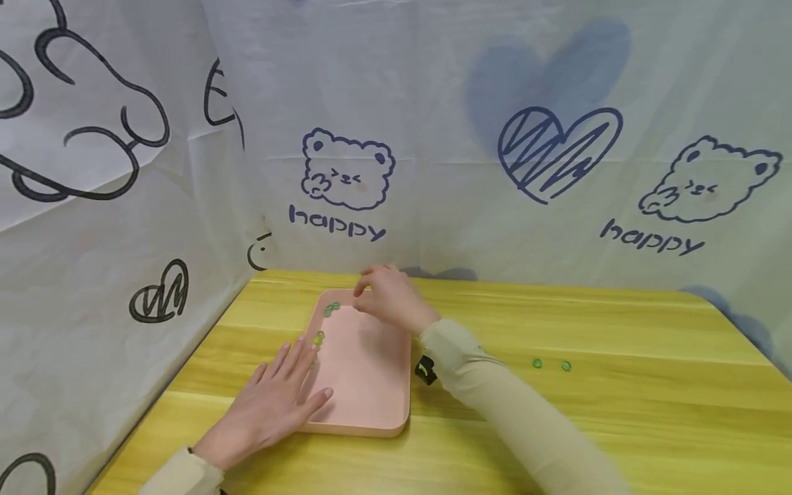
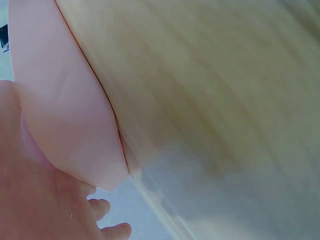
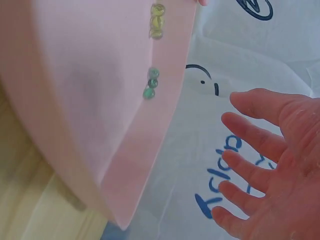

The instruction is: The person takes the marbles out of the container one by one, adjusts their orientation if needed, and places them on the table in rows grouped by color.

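A pink rectangular tray (image 1: 361, 385) lies on the table. Along its left inner wall sit a few green glass marbles (image 1: 331, 309) and, nearer to me, yellow ones (image 1: 318, 338); in the right wrist view the yellow marbles (image 3: 157, 21) and green marbles (image 3: 151, 83) form two short rows. My left hand (image 1: 272, 402) rests at the tray's left edge, fingers straight and thumb reaching over the rim. Over the tray's far right part hovers my right hand (image 1: 392, 295). Its fingers (image 3: 252, 167) are loosely spread and hold nothing in the right wrist view.
Two green marbles, one (image 1: 537, 363) left of the other (image 1: 566, 366), lie on the wood-patterned table (image 1: 619, 426) to the right. A small black object (image 1: 425, 370) shows beside the right sleeve. White printed cloth (image 1: 433, 206) hangs behind and at the left.
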The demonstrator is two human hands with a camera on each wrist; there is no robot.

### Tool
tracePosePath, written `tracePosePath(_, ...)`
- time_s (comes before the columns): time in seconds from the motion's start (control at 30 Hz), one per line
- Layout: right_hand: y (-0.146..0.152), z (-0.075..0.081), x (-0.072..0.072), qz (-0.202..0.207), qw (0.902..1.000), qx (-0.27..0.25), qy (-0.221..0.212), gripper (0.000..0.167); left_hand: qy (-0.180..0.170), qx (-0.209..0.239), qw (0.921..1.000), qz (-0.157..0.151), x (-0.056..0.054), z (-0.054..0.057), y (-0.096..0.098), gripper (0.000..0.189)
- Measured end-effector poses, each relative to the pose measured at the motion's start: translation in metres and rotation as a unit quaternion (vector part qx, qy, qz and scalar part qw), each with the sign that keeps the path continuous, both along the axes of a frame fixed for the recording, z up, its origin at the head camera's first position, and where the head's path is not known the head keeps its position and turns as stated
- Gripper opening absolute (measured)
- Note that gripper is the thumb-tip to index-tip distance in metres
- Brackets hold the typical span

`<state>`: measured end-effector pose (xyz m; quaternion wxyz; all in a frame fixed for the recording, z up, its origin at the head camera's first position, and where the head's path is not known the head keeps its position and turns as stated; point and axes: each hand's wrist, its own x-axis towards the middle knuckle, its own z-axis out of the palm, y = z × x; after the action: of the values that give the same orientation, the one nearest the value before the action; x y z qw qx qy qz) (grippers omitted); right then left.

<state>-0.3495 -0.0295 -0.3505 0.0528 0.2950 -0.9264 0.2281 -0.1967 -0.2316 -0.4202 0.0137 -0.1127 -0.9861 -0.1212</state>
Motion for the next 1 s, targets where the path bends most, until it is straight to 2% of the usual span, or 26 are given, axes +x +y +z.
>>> tracePosePath(0.2, -0.019, -0.006, -0.004, -0.003, 0.9997, 0.024, 0.009, 0.015, -0.005, -0.002, 1.0000, -0.002, 0.000, 0.001, 0.002, 0.085)
tracePosePath(0.4, -0.038, -0.012, -0.011, 0.010, 0.9988, 0.038, 0.030, 0.017, -0.001, 0.000, 1.0000, -0.002, 0.001, 0.000, 0.003, 0.083)
tracePosePath(0.57, -0.049, -0.020, -0.016, -0.001, 0.9985, 0.048, 0.025, 0.016, 0.003, 0.002, 1.0000, -0.002, 0.000, -0.002, 0.003, 0.083)
tracePosePath(0.8, -0.060, -0.032, -0.024, -0.012, 0.9991, 0.035, 0.019, 0.013, 0.004, -0.002, 1.0000, -0.002, 0.000, -0.002, 0.002, 0.082)
tracePosePath(1.0, -0.068, -0.036, -0.031, -0.011, 0.9971, 0.069, 0.028, 0.010, -0.004, -0.001, 1.0000, -0.002, 0.000, -0.001, 0.000, 0.084)
